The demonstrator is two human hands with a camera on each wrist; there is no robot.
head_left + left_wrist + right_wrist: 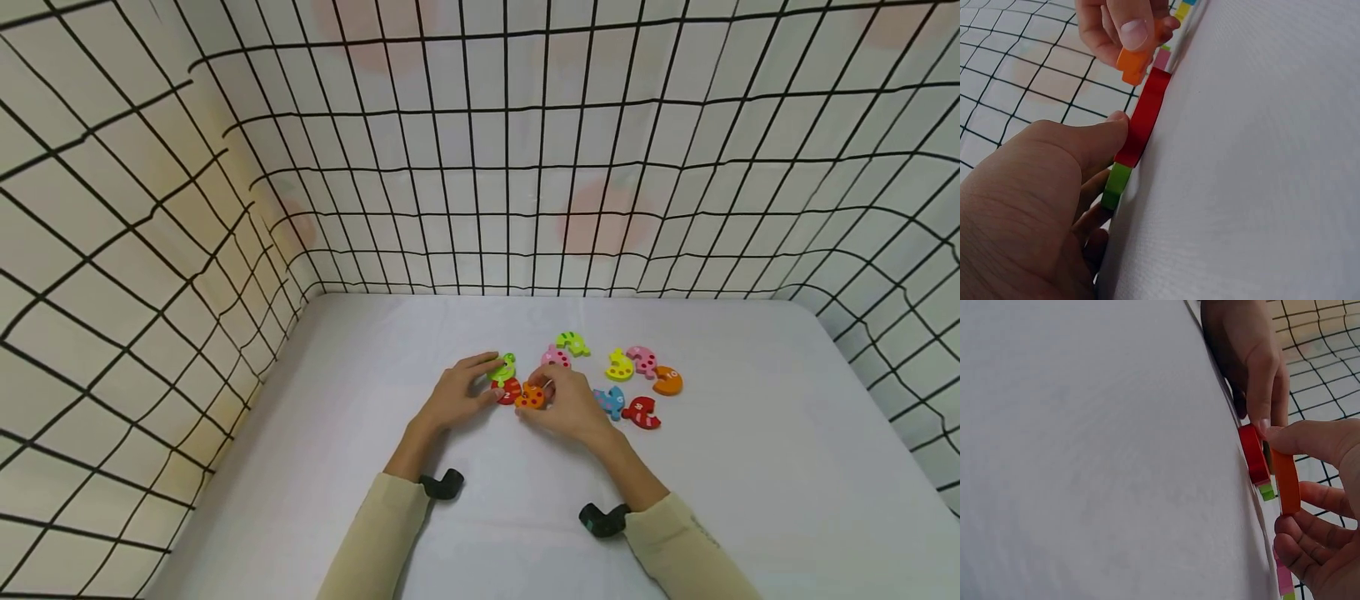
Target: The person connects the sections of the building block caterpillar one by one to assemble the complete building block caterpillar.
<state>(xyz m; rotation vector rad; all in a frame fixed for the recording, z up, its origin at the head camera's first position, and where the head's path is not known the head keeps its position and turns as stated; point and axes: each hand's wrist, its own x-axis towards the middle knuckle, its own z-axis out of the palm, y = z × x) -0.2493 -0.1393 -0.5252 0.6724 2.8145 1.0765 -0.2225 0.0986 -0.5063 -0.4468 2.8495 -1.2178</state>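
My left hand [459, 393] is at two joined flat puzzle pieces lying on the white table, its thumb against the red piece [508, 393] and its fingertips beside the green head piece [500, 372]. The red piece bears a number. In the left wrist view the red edge [1144, 119] meets the green one [1116, 185]. My right hand [572, 407] pinches an orange puzzle piece with red dots [531, 397] between thumb and fingers. The orange piece [1287, 482] is raised off the table, right beside the red piece [1254, 455] in the right wrist view.
Beyond my right hand lie a pink piece [556, 357] and a green striped piece [573, 343]. Further right are yellow [619, 366], pink dotted [642, 360], orange [667, 381], blue [611, 402] and red [642, 412] pieces. Black netting [506, 167] over white cloth surrounds the table.
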